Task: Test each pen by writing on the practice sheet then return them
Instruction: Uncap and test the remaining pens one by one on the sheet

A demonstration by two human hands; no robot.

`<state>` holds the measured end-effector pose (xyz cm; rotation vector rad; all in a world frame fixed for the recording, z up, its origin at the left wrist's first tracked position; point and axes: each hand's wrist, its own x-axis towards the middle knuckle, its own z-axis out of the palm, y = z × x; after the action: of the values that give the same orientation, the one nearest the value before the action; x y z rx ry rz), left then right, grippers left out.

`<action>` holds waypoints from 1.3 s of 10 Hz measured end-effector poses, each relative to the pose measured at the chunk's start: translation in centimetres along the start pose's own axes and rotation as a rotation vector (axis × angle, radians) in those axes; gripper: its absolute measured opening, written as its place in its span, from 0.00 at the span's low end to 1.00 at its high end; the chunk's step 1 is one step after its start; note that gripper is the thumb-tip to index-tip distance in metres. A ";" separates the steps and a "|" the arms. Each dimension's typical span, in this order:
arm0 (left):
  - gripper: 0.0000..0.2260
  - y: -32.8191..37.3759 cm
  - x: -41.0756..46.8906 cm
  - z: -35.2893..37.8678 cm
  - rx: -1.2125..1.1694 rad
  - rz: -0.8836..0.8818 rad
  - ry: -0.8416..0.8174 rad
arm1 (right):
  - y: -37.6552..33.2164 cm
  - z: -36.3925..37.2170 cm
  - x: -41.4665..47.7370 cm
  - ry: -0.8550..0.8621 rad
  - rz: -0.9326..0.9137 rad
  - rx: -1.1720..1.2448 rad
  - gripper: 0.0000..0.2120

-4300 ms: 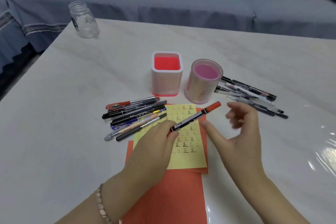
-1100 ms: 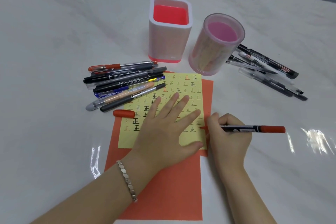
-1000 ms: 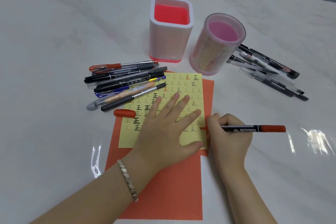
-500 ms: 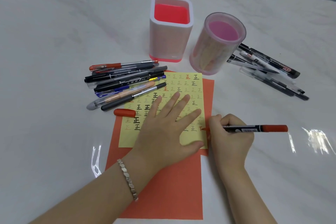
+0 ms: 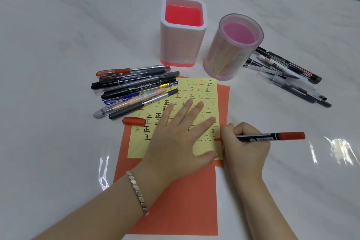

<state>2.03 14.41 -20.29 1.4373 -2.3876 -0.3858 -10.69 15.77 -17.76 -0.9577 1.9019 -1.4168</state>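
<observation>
A yellow practice sheet [image 5: 202, 91] covered with small written characters lies on an orange paper [image 5: 181, 200]. My left hand [image 5: 175, 134] lies flat on the sheet, fingers spread, pressing it down. My right hand [image 5: 245, 146] grips a red marker [image 5: 272, 136], its tip touching the sheet's right edge by a fresh red stroke. The marker's red cap [image 5: 134, 121] lies at the sheet's left edge. A pile of several pens [image 5: 134, 89] lies left of the sheet, and another pile of pens [image 5: 288, 76] lies to the right.
Two empty holders stand behind the sheet: a square white and red holder [image 5: 183, 48] and a round pink holder [image 5: 231, 56]. All of it sits on a glossy white marble table [image 5: 58, 35]. A sofa edge shows at the top right.
The right hand shifted slightly right along the sheet's edge, and a red stroke has appeared at the marker tip. The left hand stayed flat on the sheet.
</observation>
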 end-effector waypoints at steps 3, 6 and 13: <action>0.29 -0.1 0.0 0.2 -0.015 0.003 0.019 | -0.1 -0.1 -0.2 -0.029 -0.003 -0.006 0.17; 0.30 -0.1 0.0 0.0 0.006 -0.002 -0.002 | -0.7 -0.2 -0.1 0.092 -0.010 0.046 0.17; 0.19 2.3 2.5 -0.8 0.073 0.059 0.051 | -2.8 -4.5 2.1 0.121 0.038 0.131 0.16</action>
<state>-0.60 13.17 -18.27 1.3866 -2.4198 -0.2460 -14.92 16.01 -13.93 -0.7858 1.8764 -1.5870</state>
